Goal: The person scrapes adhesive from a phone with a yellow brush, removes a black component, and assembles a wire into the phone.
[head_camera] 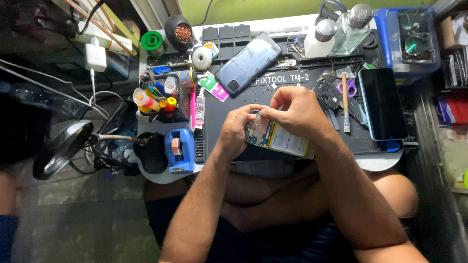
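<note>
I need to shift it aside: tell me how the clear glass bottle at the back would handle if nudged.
The clear glass bottle looks tall and narrow, so it would probably tip rather than slide. Being glass, it is likely fragile and slippery. A white bottle stands close beside it and might get knocked.

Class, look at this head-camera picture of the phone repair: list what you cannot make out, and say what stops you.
- What the fingertips pinch: head view, hidden by the left hand and right hand.
- Most of the opened phone: covered by both hands.
- Small parts on the mat: too small to identify.
- Contents of the blue box: blurred behind its clear lid.
- Lamp: partly in dark shadow.
</note>
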